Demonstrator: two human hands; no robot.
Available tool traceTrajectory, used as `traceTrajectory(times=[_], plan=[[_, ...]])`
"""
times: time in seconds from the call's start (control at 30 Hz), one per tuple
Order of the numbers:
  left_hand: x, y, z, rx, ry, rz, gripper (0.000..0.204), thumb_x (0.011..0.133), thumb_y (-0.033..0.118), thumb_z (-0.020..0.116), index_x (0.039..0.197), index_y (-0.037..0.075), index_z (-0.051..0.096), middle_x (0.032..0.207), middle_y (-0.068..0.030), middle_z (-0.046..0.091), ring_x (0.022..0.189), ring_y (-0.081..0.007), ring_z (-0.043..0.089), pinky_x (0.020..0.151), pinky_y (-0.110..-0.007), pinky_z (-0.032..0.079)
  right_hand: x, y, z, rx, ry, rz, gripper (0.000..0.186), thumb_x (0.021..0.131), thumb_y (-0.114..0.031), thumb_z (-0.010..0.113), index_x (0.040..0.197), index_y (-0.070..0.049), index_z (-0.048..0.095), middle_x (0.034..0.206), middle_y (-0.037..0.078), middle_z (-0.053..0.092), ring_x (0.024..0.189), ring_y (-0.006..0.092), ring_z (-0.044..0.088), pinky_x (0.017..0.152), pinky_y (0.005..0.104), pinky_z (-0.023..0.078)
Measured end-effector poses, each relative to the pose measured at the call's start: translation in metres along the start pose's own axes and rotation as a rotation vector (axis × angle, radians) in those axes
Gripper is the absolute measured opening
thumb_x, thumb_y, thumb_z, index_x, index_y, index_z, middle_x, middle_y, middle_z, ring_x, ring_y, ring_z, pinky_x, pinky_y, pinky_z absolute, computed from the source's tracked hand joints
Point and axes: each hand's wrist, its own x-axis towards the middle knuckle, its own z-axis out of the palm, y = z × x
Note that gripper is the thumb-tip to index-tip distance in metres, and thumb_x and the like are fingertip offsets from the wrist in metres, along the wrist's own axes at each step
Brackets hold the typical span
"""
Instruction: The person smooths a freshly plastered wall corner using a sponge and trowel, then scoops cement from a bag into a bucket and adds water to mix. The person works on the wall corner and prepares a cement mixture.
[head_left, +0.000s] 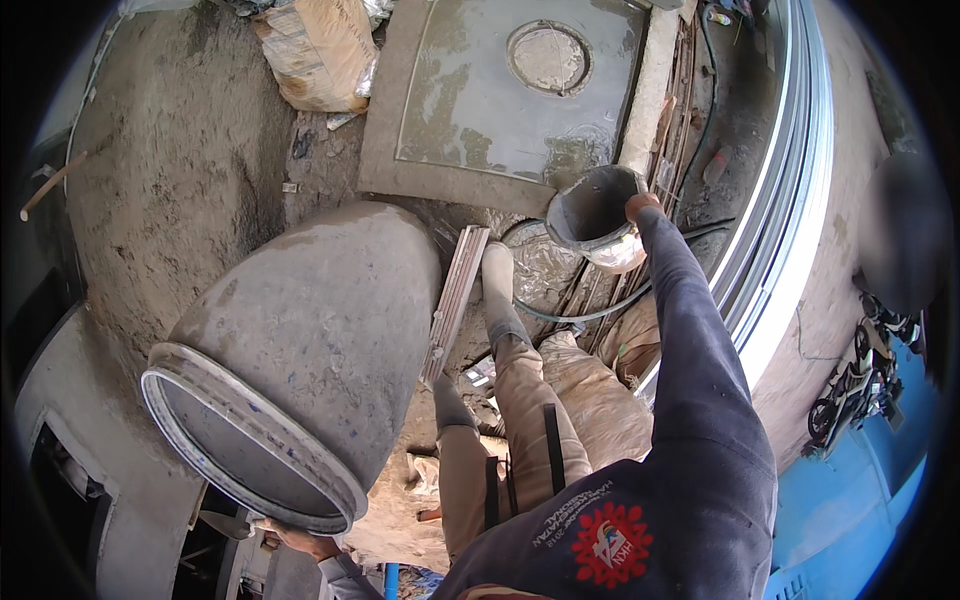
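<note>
My right hand (645, 206) is closed on the rim of a dark bucket (625, 245), held tilted at the near right corner of a rectangular concrete slab (450, 185). Grey wet liquid covers the slab's top, with ripples close to the bucket. In it sits a round ring (511, 58). At the lower left, my left hand (297, 538) is closed round the handle of a trowel (226, 524), beside the rim of a large grey egg-shaped vessel (320, 300). That vessel lies tipped, its round mouth facing the lower left.
A ridged wooden strip (457, 300) leans by my boot (497, 275). A round tub (540, 265) of murky liquid lies under the bucket. Sacks (595, 395) lie near my legs; another stained sack (318, 55) sits far left. Long metal sheets (775, 220) run along the right.
</note>
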Motion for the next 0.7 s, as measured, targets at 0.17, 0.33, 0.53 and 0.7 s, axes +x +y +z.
traceTrajectory(times=[0.17, 0.33, 0.53, 0.7], plan=[[-0.006, 0.028, -0.013, 0.025, 0.055, 0.016, 0.071, 0.114, 0.055, 0.044, 0.161, 0.0, 0.04, 0.158, -0.0241, 0.049, 0.131, -0.0388, 0.058, 0.111, -0.051, 0.05, -0.023, -0.046, 0.011, -0.044, -0.064, -0.057, 0.051, 0.103, -0.027, 0.056, 0.146, -0.001, 0.064, 0.156, 0.02, 0.059, 0.142, 0.0396, 0.06, 0.117, 0.048, 0.05], [-0.014, -0.006, 0.026, -0.008, 0.04, -0.014, 0.072, 0.114, 0.055, 0.047, 0.16, 0.0, 0.043, 0.155, -0.0241, 0.053, 0.128, -0.0381, 0.06, 0.109, -0.05, 0.05, 0.012, 0.008, -0.018, 0.039, 0.227, 0.134, 0.045, 0.102, -0.024, 0.056, 0.14, -0.003, 0.068, 0.149, 0.021, 0.065, 0.138, 0.0385, 0.064, 0.113, 0.0461, 0.053], [-0.004, 0.011, 0.006, 0.047, 0.147, 0.04, 0.077, 0.114, 0.055, 0.048, 0.16, -0.006, 0.041, 0.155, -0.0254, 0.054, 0.127, -0.0386, 0.06, 0.11, -0.049, 0.049, -0.051, -0.004, 0.042, 0.702, 0.005, 0.2, 0.043, 0.097, -0.026, 0.061, 0.13, -0.001, 0.07, 0.132, 0.022, 0.072, 0.12, 0.0353, 0.073, 0.1, 0.0474, 0.061], [-0.007, -0.01, 0.007, 0.077, 0.132, -0.013, 0.083, 0.112, 0.056, 0.051, 0.159, -0.011, 0.041, 0.159, -0.0269, 0.051, 0.131, -0.04, 0.059, 0.112, -0.05, 0.049, -0.121, 0.046, 0.081, 1.23, -0.11, 0.225, 0.026, 0.093, -0.028, 0.069, 0.106, -0.006, 0.07, 0.093, 0.008, 0.068, 0.075, 0.0234, 0.069, 0.064, 0.0407, 0.065]])
